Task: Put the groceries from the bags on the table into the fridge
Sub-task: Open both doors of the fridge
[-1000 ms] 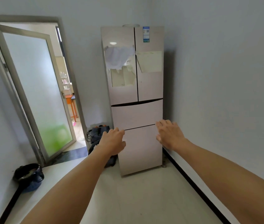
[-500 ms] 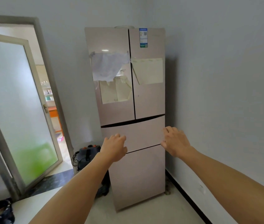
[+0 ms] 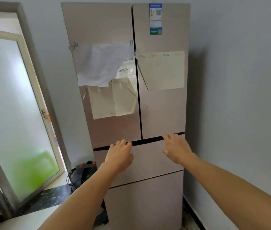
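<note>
Fridge [image 3: 148, 113]: stands upright ahead against the far wall, all doors shut, papers stuck on its upper doors.
Key relation: the dark horizontal gap under the upper doors lies right at both hands' fingertips.
Left hand [image 3: 119, 156]: empty, fingers loosely curled, tips at the gap below the left door.
Right hand [image 3: 177, 151]: empty, spread open, fingertips at the gap below the right door.
Groceries: not in view.

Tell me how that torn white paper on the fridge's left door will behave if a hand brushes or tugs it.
The torn white paper looks thin and floppy: its lower edge is ragged and wavy. It seems held only along the top by small clips, so a brush would probably lift or swing it. A tug would likely tear it further, since it is already ripped. It sits well above the left hand.
</note>
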Demonstrator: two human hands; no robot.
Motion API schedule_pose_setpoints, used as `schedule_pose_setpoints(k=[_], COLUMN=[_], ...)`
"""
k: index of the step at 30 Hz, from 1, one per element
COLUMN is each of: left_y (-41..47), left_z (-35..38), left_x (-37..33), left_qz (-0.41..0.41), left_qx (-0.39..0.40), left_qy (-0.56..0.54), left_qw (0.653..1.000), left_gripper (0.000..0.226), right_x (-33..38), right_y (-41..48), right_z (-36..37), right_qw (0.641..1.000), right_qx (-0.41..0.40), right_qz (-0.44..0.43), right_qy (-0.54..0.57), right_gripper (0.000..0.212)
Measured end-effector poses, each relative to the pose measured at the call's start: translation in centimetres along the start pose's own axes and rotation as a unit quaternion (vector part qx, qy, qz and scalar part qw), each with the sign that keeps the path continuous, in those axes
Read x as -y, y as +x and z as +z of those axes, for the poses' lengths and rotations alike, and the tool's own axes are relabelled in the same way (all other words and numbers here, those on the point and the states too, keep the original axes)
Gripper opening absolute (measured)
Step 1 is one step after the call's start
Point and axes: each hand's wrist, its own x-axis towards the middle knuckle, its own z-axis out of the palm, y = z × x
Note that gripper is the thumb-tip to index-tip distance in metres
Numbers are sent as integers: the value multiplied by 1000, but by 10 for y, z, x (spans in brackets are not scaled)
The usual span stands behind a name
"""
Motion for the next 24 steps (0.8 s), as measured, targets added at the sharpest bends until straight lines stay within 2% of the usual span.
schedule_pose_setpoints(k=[3,5,7,9,11,12,15,16,18,21,24], left_y=[40,70,98,125,153,167,205,213,228,242,255], left_z=[19,27,37,52,69,75,97,105,125,154,173], left_x=[12,21,30,39,50,56,72,77,90,114,133], left_qz=[9,8,22,40,62,76,114,122,121,139,172], left_qx=[-11,-40,-65,-95,-135,-150,-174,-182,-191,-222,-251], left_qy=[32,41,61,78,94,98,94,94,99,116,139], left_qw=[999,998,996,992,984,981,974,971,969,958,942], left_gripper=[33,28,25,23,28,34,56,59,63,61,60], right_x=[-2,-2,-1,2,5,7,6,6,7,6,8], right_y=[43,69,93,114,139,152,190,198,211,232,252], right_z=[26,44,64,83,107,116,154,162,176,190,203], right_qw=[1000,994,971,925,854,805,609,540,431,324,253], right_qx=[7,13,10,15,24,28,37,37,37,38,14], right_qz=[-3,35,104,189,279,331,454,476,502,505,500], right_qy=[29,105,217,329,438,492,649,693,749,799,828], right_gripper=[36,41,48,52,54,55,67,66,67,75,84])
